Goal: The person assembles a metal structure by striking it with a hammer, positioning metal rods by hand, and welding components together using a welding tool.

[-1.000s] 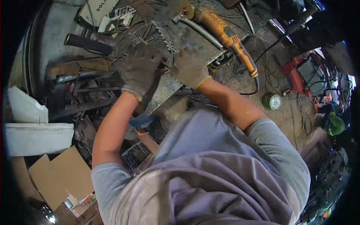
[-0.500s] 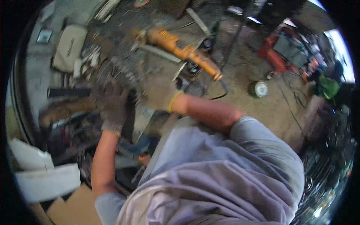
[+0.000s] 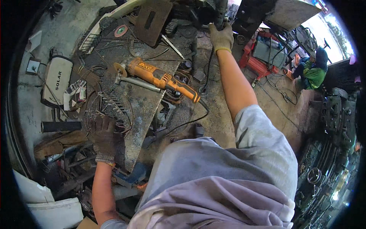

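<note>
My left hand (image 3: 103, 137), in a dark brown knit glove, lies over the near left part of the cluttered metal workbench (image 3: 143, 105). Its fingers are stretched out, and I see nothing held in them. Far ahead, my right hand (image 3: 222, 37) wears a beige glove with a yellow cuff. Its fingers curl at the lower end of a dark ribbed cylindrical thing (image 3: 220, 16), whose kind I cannot make out. Between the two hands, an orange and black angle grinder (image 3: 154, 75) lies on the bench by a metal tube (image 3: 140, 84), its cord trailing right.
Wire loops and metal scraps (image 3: 110, 103) litter the bench. A beige-fronted box (image 3: 58, 81) and a black tube (image 3: 61, 126) lie to the left. A red-framed machine (image 3: 251, 53) stands right, with a person in green (image 3: 314, 70) crouching beyond. Machinery (image 3: 337, 118) lines the right side.
My right hand has moved from the bench beside my left hand to the far side, onto the dark cylindrical thing. My left hand stays at the bench's left part.
</note>
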A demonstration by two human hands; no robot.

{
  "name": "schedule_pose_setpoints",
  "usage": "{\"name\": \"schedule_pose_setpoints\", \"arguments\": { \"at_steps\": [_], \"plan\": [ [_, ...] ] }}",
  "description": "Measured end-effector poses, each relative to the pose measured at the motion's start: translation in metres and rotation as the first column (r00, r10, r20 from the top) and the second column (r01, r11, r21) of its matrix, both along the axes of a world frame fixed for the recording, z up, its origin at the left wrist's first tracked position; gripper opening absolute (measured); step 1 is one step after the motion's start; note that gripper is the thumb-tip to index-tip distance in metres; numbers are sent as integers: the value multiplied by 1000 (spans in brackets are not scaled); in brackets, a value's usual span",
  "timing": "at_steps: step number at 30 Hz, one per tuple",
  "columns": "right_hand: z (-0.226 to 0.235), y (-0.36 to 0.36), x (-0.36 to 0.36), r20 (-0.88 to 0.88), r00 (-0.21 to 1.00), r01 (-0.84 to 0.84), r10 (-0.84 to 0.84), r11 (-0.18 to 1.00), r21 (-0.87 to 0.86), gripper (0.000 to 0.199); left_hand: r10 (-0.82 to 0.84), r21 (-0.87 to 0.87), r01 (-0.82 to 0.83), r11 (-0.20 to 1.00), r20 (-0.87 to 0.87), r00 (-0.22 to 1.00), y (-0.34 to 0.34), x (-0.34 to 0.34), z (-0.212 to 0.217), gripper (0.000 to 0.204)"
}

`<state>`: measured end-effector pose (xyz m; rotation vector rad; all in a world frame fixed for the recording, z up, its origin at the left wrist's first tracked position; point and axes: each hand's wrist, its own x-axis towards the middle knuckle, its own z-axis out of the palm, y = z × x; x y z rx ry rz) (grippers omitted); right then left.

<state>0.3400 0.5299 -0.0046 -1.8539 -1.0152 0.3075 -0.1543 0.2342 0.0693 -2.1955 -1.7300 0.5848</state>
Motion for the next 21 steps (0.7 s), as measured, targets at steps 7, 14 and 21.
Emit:
{"name": "schedule_pose_setpoints", "arguments": {
  "at_steps": [7,14,21],
  "plan": [
    [-14,30,-2,143,979,-135,148,986,-96,86,-87,103,81,991,53,995,-9,-21,-16,60],
    [-13,52,2,24,975,219,-221,973,78,80,-13,69,3,998,147,989,-2,7,6,44],
    [26,57,21,-180,969,223,-170,915,336,78,-54,85,33,996,257,965,-4,-4,6,56]
  ]
}}
